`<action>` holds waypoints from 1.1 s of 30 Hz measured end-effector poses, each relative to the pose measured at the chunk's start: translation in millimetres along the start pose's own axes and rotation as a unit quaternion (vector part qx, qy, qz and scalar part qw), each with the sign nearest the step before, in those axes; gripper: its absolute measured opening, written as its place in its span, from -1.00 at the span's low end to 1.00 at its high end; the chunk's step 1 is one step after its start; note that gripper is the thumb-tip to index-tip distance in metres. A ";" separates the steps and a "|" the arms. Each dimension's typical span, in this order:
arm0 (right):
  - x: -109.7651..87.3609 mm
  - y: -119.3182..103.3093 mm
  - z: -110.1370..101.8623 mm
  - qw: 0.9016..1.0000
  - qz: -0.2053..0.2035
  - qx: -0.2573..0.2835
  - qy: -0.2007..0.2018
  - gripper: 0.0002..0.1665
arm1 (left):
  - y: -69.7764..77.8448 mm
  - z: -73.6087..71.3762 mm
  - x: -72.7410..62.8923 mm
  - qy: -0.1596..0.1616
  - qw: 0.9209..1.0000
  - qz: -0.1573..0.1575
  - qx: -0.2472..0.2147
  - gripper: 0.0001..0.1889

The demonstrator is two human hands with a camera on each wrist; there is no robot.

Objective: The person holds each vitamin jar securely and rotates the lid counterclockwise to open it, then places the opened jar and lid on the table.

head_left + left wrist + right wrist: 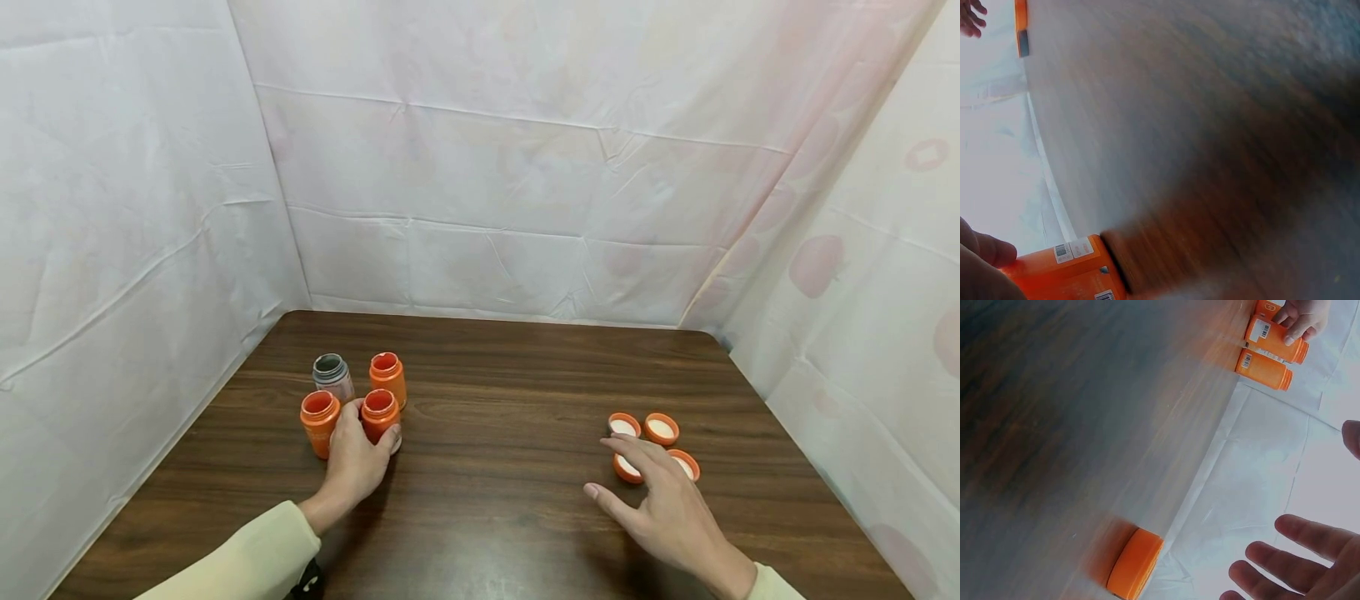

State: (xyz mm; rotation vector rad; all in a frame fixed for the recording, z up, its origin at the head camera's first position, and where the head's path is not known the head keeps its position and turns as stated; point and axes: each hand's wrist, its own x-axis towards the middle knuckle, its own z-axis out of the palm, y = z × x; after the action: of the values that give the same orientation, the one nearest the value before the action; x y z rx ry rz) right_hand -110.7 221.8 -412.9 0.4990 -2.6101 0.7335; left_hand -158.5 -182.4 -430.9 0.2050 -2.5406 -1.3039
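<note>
On the left side of the table, my left hand point(354, 462) grips an open orange bottle point(380, 410) between thumb and fingers. Close around it stand another orange bottle point(320, 423) to the left, a third orange bottle point(389, 383) behind, and a grey bottle point(336, 382) at the back left. All are upright with uncovered mouths. My right hand point(667, 510) hovers with fingers spread, holding nothing, over several orange caps lying with pale insides up. One cap point(662, 429) sits behind the hand; the fingers partly cover another cap point(628, 470). In the right wrist view, an orange cap point(1135, 564) lies near the fingertips.
The dark wood-grain table point(495, 417) has rounded far corners. Creased white sheeting point(480, 167) hangs behind it and along both sides, printed with faint fruit on the right. A small black object point(307, 578) shows beside the left sleeve at the near edge.
</note>
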 end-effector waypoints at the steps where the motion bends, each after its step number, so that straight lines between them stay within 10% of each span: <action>1: 0.0 0.1 0.2 1.000 0.000 0.001 -0.002 -0.31 | -0.5 -0.3 0.3 0.001 1.000 0.000 0.000 -0.34; 21: 3.0 1.5 0.2 1.000 -0.010 -0.006 0.010 -0.33 | 6.0 -6.3 0.1 0.006 0.999 0.017 0.032 -0.13; 33: 13.8 17.1 -11.4 0.999 -0.024 -0.014 0.025 -0.35 | 11.7 -29.4 7.2 0.071 0.976 0.176 0.107 -0.07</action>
State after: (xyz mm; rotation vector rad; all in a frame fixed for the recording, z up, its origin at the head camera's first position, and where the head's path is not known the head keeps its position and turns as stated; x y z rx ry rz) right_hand -126.9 238.6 -404.8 0.5272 -2.5494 0.6842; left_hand -156.2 -200.2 -403.8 -0.1049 -2.4485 -0.8542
